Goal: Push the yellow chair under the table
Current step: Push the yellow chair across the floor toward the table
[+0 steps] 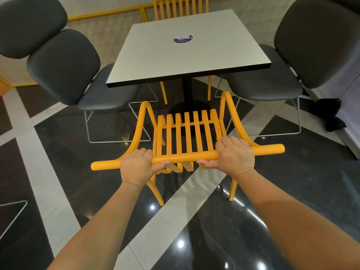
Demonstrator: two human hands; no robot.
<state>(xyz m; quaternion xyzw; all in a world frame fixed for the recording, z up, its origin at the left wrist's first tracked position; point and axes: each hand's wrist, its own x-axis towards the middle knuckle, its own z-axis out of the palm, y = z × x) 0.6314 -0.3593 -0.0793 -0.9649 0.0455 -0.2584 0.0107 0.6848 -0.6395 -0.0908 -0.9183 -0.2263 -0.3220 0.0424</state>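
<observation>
A yellow slatted chair [188,131] stands on the glossy floor in front of me, its seat pointing toward a square white table [194,57] with a black edge and a black pedestal. The chair's front sits just short of the table's near edge. My left hand [136,167] grips the round top rail of the backrest left of centre. My right hand [234,155] grips the same rail right of centre. Both hands wrap the rail, thumbs underneath.
Two dark grey padded chairs flank the table, one at the left [78,75] and one at the right [288,65], with thin white wire legs. Another yellow chair [181,6] stands at the table's far side. A dark bundle [329,114] lies on a bench at right.
</observation>
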